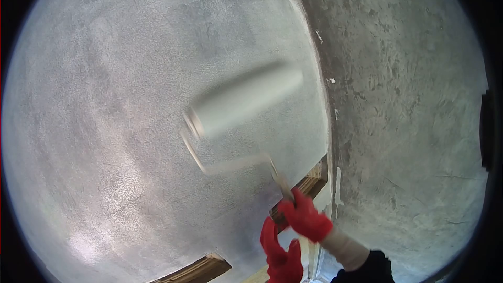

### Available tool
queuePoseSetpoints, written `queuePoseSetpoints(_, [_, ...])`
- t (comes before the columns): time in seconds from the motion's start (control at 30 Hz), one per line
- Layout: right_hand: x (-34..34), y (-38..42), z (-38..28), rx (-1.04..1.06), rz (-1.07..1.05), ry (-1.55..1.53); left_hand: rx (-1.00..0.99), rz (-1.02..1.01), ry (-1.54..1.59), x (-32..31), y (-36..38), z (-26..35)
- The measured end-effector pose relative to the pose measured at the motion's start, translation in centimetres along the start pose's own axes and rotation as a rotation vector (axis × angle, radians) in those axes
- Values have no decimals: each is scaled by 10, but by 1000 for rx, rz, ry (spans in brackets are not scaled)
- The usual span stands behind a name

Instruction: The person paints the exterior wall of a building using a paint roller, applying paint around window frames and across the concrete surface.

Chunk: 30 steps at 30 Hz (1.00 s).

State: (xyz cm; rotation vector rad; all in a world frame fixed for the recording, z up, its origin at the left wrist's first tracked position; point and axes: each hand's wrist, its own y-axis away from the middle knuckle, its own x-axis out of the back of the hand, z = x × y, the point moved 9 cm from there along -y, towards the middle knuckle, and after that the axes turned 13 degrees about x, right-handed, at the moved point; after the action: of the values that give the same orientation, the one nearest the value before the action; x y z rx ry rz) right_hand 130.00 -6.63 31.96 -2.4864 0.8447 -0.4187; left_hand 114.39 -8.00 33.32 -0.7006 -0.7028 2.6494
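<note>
My right hand, in a red glove, is closed around the handle of a paint roller. The roller's wide white sleeve is blurred by motion and lies slantwise in front of or against a grey-white painted surface. A bent frame joins sleeve and handle. Just below and left of the right hand, my left hand is raised in a red glove, thumb apart from the fingers. Nothing shows between them. Whether the sleeve touches the surface cannot be told.
On the right, a rough bare grey wall meets the painted surface along a pale edge. A brown recessed opening sits behind my hands, and another brown opening is at the bottom. Something dark stands at the far right.
</note>
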Motion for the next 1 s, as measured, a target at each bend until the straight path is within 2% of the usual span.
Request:
queuePoseSetpoints(0.03, [-7, 34, 35, -142, 40, -80, 18, -73, -84, 11, 4, -7])
queuePoseSetpoints(0.07, [-15, 69, 76, -117, -10, 87, 36, -145, -167, 19, 9, -14])
queuePoseSetpoints(0.1, [-27, 111, 121, -210, -24, 15, 39, -145, -163, 29, 10, -20])
queuePoseSetpoints(0.17, [-35, 166, 132, -493, -115, 114, 28, -427, -229, 23, 20, -32])
queuePoseSetpoints(0.23, [-36, 174, 139, -449, -65, 77, 69, -501, -358, 11, 20, -32])
queuePoseSetpoints(0.27, [-38, 167, 182, -388, -29, -37, 31, -507, -413, 4, 19, -28])
queuePoseSetpoints(0.3, [-40, 151, 194, -329, 11, -150, -6, -516, -466, 0, 22, -27])
queuePoseSetpoints(0.33, [-33, 136, 189, -122, 15, -133, 6, -588, -448, -2, 24, -38])
queuePoseSetpoints(0.37, [-22, 103, 150, 88, 17, -111, 17, -594, -447, -3, 26, -38])
queuePoseSetpoints(0.43, [-22, 72, 121, 24, -41, -201, 17, -654, -420, -14, 25, -33])
queuePoseSetpoints(0.5, [-35, 80, 130, -29, -96, -295, 5, -586, -440, -14, 25, -25])
queuePoseSetpoints(0.57, [-45, 125, 165, 290, -121, 367, 26, -587, -340, -7, 29, -29])
queuePoseSetpoints(0.63, [-63, 188, 248, -188, 114, -320, 75, -579, -351, 2, 29, -37])
queuePoseSetpoints(0.67, [-69, 204, 264, -194, 118, -324, 89, -602, -401, 5, 29, -42])
queuePoseSetpoints(0.73, [-87, 234, 291, -458, 93, -452, 51, -622, -426, 7, 28, -46])
queuePoseSetpoints(0.77, [-70, 217, 271, -410, 78, -157, 69, -632, -429, 7, 28, -47])
queuePoseSetpoints(0.83, [-44, 154, 173, -87, 120, -158, 83, -638, -428, 6, 26, -45])
queuePoseSetpoints(0.87, [-33, 132, 146, 6, 73, -38, 114, -634, -391, 4, 25, -39])
queuePoseSetpoints(0.9, [-37, 116, 176, -93, 64, -227, 72, -627, -408, 6, 27, -39])
queuePoseSetpoints(0.93, [-25, 94, 109, -28, 92, -198, 99, -614, -385, 9, 28, -44])
queuePoseSetpoints(0.97, [-20, 87, 73, -65, 95, -174, 129, -602, -367, 14, 30, -49])
queuePoseSetpoints(1.0, [-26, 98, 93, -95, 108, -196, 109, -635, -421, 15, 33, -49])
